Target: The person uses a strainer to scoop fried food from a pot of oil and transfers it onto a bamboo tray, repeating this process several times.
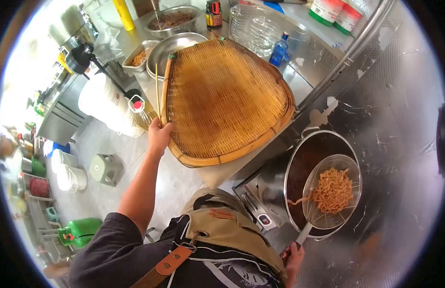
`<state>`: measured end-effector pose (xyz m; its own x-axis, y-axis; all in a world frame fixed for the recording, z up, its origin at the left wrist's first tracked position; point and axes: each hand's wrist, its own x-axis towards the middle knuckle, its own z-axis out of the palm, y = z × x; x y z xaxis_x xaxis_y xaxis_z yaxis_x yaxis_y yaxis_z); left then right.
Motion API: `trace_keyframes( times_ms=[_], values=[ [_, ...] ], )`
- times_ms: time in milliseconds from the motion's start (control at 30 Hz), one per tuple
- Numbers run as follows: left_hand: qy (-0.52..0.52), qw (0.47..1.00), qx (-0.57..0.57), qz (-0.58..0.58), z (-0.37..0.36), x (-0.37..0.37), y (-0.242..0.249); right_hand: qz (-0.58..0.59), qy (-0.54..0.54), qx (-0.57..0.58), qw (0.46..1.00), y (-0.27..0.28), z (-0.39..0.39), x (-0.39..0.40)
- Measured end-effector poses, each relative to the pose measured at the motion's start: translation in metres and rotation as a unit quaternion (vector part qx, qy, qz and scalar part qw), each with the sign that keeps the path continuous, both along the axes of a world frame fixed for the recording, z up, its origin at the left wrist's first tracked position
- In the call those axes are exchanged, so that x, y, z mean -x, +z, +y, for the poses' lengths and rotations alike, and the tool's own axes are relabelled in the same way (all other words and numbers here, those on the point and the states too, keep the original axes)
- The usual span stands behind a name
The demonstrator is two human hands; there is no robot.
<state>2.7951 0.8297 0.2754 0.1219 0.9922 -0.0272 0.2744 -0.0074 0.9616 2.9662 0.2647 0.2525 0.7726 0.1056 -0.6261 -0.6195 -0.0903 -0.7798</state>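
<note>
My left hand is closed round the rim of a woven bamboo tray. A pair of long chopsticks sticks up from the same hand. My right hand grips the handle of a wire strainer, which rests over a tall metal pot. Brown, curly noodle-like strips lie heaped in the strainer's mesh, and one strip hangs over its left edge. Dark reddish liquid shows inside the pot. The tray's woven surface holds nothing visible.
Behind the tray stand a metal bowl, a bowl of dark food and a blue bottle. A metal rail runs along the counter. On the floor at left are a stool, white buckets and a green gas cylinder.
</note>
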Motion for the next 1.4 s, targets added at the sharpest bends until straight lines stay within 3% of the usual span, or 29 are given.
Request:
trace_keyframes(
  times_ms=[100,200,267,333,367,400,433,467,500,533,633,700,800,1000,1100,1267,1400],
  values=[
    [-0.008,0.999,0.04,-0.028,0.006,0.003,-0.007,0.003,0.024,0.023,0.999,-0.005,-0.001,-0.009],
    [0.029,0.998,0.013,0.046,0.005,0.002,-0.001,0.0,0.001,-0.022,1.0,0.007,0.012,-0.019],
    [0.054,0.998,-0.026,0.02,0.01,0.003,-0.006,0.021,-0.02,-0.046,0.999,0.017,0.016,-0.015],
    [0.063,0.996,-0.05,0.049,0.018,0.004,-0.019,-0.015,0.024,-0.005,1.0,-0.02,0.008,-0.034],
    [0.042,0.999,-0.007,-0.007,0.021,0.005,-0.016,-0.035,0.027,0.024,0.999,-0.03,-0.008,-0.034],
    [0.058,0.984,-0.077,0.149,0.04,0.015,-0.039,-0.02,0.026,0.043,0.999,-0.007,0.009,-0.036],
    [0.037,0.994,-0.006,0.103,0.046,0.019,-0.042,0.006,0.071,0.057,0.996,0.0,0.004,-0.041],
    [0.003,0.999,0.0,0.048,0.049,0.017,-0.038,-0.022,0.069,0.04,0.997,0.001,0.004,-0.038],
    [-0.02,0.995,0.003,0.093,0.044,0.022,-0.035,-0.005,0.007,0.019,1.0,0.001,0.007,-0.034],
    [-0.014,1.0,-0.001,0.015,0.034,0.018,-0.034,0.008,0.014,0.021,1.0,-0.004,0.003,-0.029],
    [-0.004,0.998,-0.011,-0.054,0.021,0.005,-0.021,0.022,0.044,-0.001,0.999,0.0,0.008,-0.027],
    [-0.006,0.999,-0.026,0.027,0.025,0.01,-0.018,-0.002,0.056,0.037,0.998,0.007,0.012,-0.027],
    [-0.005,1.0,0.011,-0.017,0.018,0.003,-0.011,0.003,0.058,0.058,0.997,0.027,0.02,-0.033],
    [0.01,0.997,-0.023,-0.07,0.019,-0.001,-0.018,0.013,0.085,0.046,0.995,0.014,0.006,-0.038],
    [-0.009,1.0,0.0,-0.023,0.026,0.008,-0.023,0.031,0.069,0.015,0.997,0.021,0.007,-0.042],
    [-0.017,0.996,0.005,-0.092,0.022,0.006,-0.02,0.01,0.053,0.034,0.998,0.089,0.028,-0.041],
    [-0.02,0.996,0.037,-0.084,0.016,0.006,-0.01,-0.034,0.114,0.027,0.993,0.156,0.045,-0.033]
  ],
)
